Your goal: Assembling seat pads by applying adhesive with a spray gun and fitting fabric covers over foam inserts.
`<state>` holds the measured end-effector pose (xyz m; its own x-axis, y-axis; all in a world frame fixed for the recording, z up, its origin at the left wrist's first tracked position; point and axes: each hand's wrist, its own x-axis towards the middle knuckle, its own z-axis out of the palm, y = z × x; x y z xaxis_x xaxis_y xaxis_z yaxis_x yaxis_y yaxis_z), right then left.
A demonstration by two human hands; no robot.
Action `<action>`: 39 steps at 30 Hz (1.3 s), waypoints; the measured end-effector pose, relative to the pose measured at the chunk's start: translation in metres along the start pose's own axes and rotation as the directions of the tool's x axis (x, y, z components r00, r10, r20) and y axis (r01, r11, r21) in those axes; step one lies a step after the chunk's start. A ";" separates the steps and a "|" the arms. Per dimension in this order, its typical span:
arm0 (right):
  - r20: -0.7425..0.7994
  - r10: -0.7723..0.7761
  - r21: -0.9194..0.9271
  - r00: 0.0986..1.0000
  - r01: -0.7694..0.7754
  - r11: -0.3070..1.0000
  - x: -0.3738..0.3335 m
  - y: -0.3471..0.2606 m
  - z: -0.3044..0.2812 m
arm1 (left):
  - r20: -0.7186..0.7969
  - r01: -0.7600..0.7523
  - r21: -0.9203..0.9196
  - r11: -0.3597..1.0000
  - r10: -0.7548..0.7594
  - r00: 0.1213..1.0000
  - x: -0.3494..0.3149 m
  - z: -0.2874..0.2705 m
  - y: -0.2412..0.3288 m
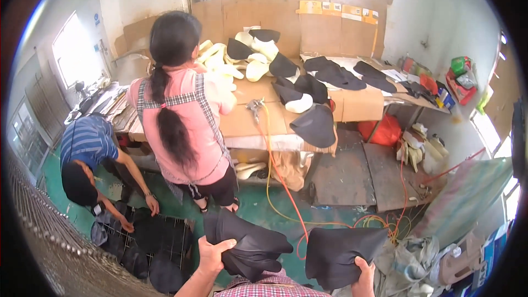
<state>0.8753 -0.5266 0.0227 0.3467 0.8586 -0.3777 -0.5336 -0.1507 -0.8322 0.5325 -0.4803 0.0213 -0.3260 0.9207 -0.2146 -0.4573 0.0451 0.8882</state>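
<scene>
My left hand [213, 254] is closed on a bundle of black covers [247, 245], thumb on top; they look like folded, leather-like sheets, and how many there are I cannot tell. Another black cover [342, 253], wide and flaring at the top, hangs from my right hand [363, 278], which pinches its lower right edge. Both hands are low in front of my checked shirt, the covers apart from each other. Ahead, on the cardboard-topped workbench [352, 104], lie cream moulded foam pieces [257, 69] and similar black covers [313, 124], some draped over the foam.
A person in a pink shirt and checked apron [179, 110] stands at the bench. Another in a striped blue shirt [88, 137] bends over a wire rack [184, 236] of black pieces. Orange and yellow hoses [278, 179] run from a spray gun [254, 107] across the green floor.
</scene>
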 end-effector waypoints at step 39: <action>0.380 0.225 -0.074 0.897 -0.213 0.974 0.643 -0.046 0.229 | -0.551 -0.336 0.028 0.942 0.294 0.781 0.302 0.229 0.019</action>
<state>0.9458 0.1450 -0.0890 -0.1021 0.9227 -0.3718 -0.5366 -0.3657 -0.7604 0.6146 -0.1126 0.0667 -0.8453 0.5182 -0.1299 -0.2981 -0.2558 0.9196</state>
